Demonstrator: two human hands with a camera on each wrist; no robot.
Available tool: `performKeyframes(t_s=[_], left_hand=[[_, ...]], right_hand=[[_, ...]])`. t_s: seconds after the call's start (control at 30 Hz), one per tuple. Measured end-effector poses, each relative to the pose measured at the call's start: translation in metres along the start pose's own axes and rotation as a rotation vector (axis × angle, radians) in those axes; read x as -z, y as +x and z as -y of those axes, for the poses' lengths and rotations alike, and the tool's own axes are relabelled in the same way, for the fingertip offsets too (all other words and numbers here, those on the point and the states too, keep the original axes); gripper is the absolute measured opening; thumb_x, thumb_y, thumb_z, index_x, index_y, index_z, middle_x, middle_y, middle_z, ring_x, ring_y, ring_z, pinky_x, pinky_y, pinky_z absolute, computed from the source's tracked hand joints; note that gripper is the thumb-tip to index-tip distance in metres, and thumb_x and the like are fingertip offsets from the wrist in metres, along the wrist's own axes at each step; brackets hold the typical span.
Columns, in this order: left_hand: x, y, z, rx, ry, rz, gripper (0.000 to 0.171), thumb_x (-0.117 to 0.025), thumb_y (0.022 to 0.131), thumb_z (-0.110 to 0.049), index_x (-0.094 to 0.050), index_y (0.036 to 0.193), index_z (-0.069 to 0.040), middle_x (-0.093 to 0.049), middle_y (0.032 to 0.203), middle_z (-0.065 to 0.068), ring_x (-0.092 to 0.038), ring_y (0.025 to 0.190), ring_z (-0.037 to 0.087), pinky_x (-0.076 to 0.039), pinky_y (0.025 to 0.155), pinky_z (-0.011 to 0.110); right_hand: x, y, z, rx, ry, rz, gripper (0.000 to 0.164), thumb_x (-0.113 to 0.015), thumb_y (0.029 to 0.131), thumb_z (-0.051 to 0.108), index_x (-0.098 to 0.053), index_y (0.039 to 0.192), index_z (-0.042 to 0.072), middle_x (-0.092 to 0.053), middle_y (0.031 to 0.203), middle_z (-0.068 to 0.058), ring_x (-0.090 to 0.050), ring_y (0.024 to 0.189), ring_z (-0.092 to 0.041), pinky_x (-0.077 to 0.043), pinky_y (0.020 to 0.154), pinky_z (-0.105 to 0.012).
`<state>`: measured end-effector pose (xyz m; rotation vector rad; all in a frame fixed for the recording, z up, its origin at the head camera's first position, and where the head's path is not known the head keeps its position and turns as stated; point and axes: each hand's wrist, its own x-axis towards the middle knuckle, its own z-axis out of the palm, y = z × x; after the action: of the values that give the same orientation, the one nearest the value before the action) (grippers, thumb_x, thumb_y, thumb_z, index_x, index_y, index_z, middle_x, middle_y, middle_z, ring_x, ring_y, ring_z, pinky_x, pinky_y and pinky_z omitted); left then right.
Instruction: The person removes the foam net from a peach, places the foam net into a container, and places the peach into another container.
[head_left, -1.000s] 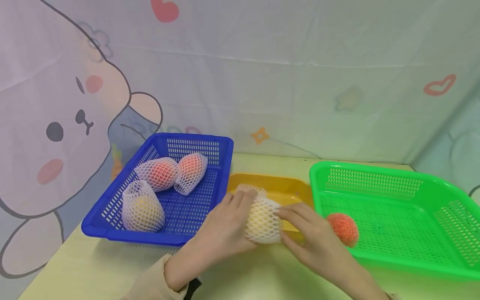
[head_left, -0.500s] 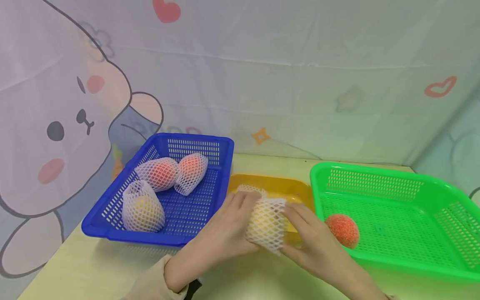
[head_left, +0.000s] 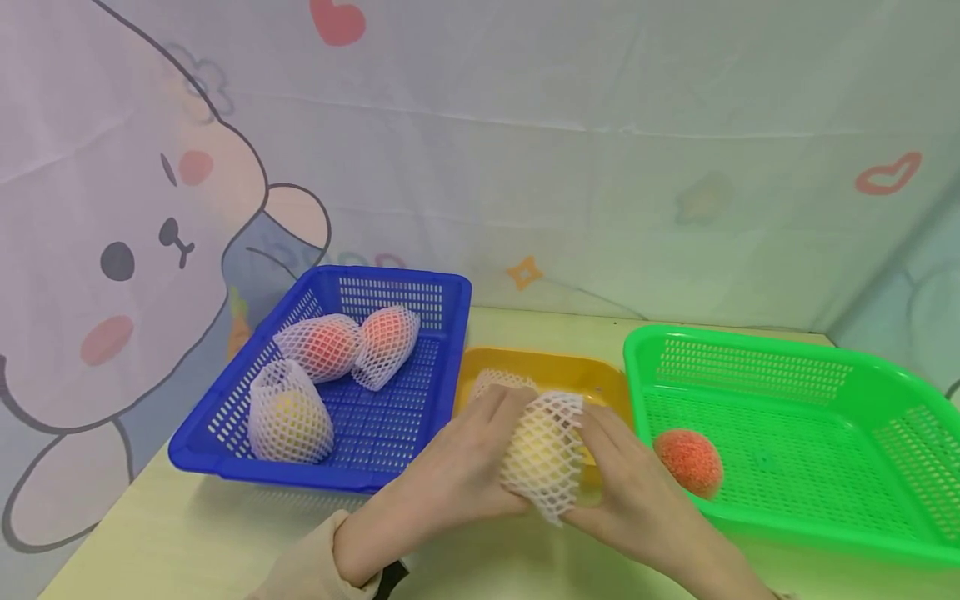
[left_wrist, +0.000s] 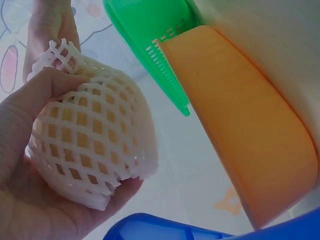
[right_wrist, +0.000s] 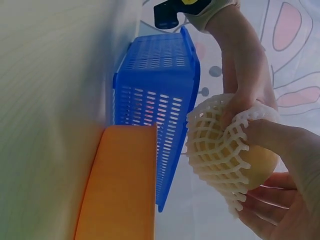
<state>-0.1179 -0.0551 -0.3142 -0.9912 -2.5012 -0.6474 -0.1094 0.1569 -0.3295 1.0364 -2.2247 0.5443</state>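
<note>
Over the front of the yellow tray [head_left: 555, 358], both hands work on a round yellow fruit [right_wrist: 262, 167] in a white foam net [head_left: 545, 454]. My left hand [head_left: 472, 454] grips the netted fruit from the left, thumb on the net and fingers beneath. At the other side my right hand [head_left: 633, 483] holds the net's open edge between thumb and fingers. Part of the fruit's smooth skin shows bare at that edge in the right wrist view. Another white foam net [head_left: 501, 381] lies in the tray, partly hidden behind my left hand.
On the left stands a blue basket [head_left: 367, 481] with two red netted fruits [head_left: 330, 350] and a yellow netted fruit [head_left: 291, 421]. A green basket [head_left: 750, 337] on the right holds a bare red fruit [head_left: 688, 462]. A printed cloth [head_left: 600, 167] hangs behind the table.
The net's open edge has spread and been drawn toward my right hand, its lower corner now hanging lower. My right fingers have shifted around that edge; the left hand keeps its grip.
</note>
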Motion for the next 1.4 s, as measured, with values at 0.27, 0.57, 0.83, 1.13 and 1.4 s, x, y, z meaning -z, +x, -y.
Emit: performKeyframes(t_s=[0.27, 0.57, 0.83, 1.13, 1.4], left_hand=[[-0.0016, 0.0015, -0.0003, -0.052, -0.051, 0.016, 0.086, -0.085, 0.061, -0.025, -0.041, 0.132, -0.006, -0.055, 0.122, 0.008, -0.055, 0.110, 0.019, -0.048, 0.098, 0.033], [-0.0023, 0.0019, 0.0009, -0.126, -0.034, -0.001, 0.082, -0.083, 0.062, -0.024, -0.041, 0.131, -0.007, -0.054, 0.123, 0.006, -0.054, 0.111, 0.017, -0.046, 0.101, 0.032], [-0.0008, 0.0025, 0.0038, -0.169, -0.038, 0.033, 0.078, -0.082, 0.064, -0.023, -0.041, 0.129, -0.009, -0.053, 0.122, 0.004, -0.053, 0.111, 0.015, -0.046, 0.100, 0.028], [0.0011, 0.0011, 0.0063, -0.151, -0.020, 0.071, 0.077, -0.080, 0.064, -0.022, -0.040, 0.129, -0.011, -0.052, 0.121, 0.002, -0.052, 0.108, 0.012, -0.047, 0.096, 0.026], [0.0068, 0.0019, 0.0061, -0.069, 0.008, 0.152, 0.084, -0.081, 0.064, -0.023, -0.037, 0.135, -0.014, -0.052, 0.127, 0.002, -0.053, 0.111, 0.013, -0.051, 0.092, 0.029]], right_hand=[[-0.0013, -0.0007, 0.0001, 0.013, -0.041, -0.013, 0.081, -0.088, 0.054, 0.028, -0.053, 0.123, 0.003, -0.059, 0.118, -0.004, -0.055, 0.105, -0.016, -0.047, 0.090, -0.026], [-0.0021, 0.0000, -0.0011, 0.050, -0.063, -0.037, 0.078, -0.086, 0.053, 0.030, -0.053, 0.118, 0.003, -0.058, 0.106, 0.000, -0.053, 0.095, -0.014, -0.043, 0.086, -0.025], [-0.0022, -0.0001, -0.0001, 0.064, -0.123, -0.037, 0.077, -0.085, 0.053, 0.038, -0.052, 0.113, 0.002, -0.056, 0.101, 0.000, -0.051, 0.090, -0.014, -0.044, 0.082, -0.026], [-0.0006, -0.0008, 0.0023, 0.023, -0.118, -0.004, 0.082, -0.087, 0.046, 0.035, -0.050, 0.112, 0.002, -0.054, 0.103, -0.002, -0.051, 0.091, -0.013, -0.049, 0.080, -0.029], [0.0012, -0.0007, 0.0027, -0.063, -0.038, 0.053, 0.085, -0.089, 0.044, 0.029, -0.048, 0.114, 0.004, -0.050, 0.106, 0.000, -0.051, 0.088, -0.008, -0.053, 0.074, -0.027]])
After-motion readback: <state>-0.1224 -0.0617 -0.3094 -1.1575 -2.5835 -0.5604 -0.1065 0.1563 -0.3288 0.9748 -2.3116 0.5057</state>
